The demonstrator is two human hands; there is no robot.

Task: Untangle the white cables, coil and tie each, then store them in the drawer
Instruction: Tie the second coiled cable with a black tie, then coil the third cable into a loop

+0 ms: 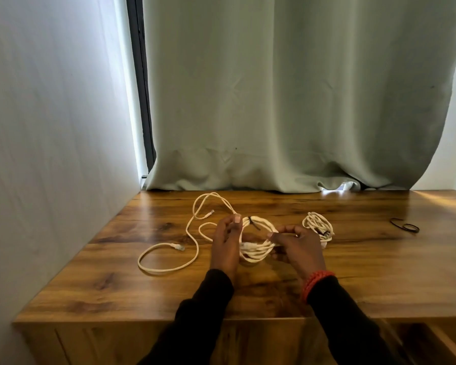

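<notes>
Dark sleeves (348,320) reached in from the bottom edge over the front lip of the wooden top (379,280), a red bracelet (315,283) on the right wrist. Lower right, a drawer (432,343) stood partly open below the top. A white wall (50,127) closed in the left side, and a grey-green curtain (287,88) hung along the back, its hem resting on the rear edge. Black ties (404,226) lay far right, well apart from everything else, with bare wood around them. A small tied coil (317,225) sat just beyond the right hand (299,246).

Between the hands hung the half-wound cable (258,248): the left hand (225,242) stood upright with its fingers hooked around the loops, and the right hand pinched the bundle's near side between thumb and fingers. A black tie (254,223) crossed the loops (whether fastened, I could not tell). Loose cable (169,259) trailed left across the wood, two plugs showing.
</notes>
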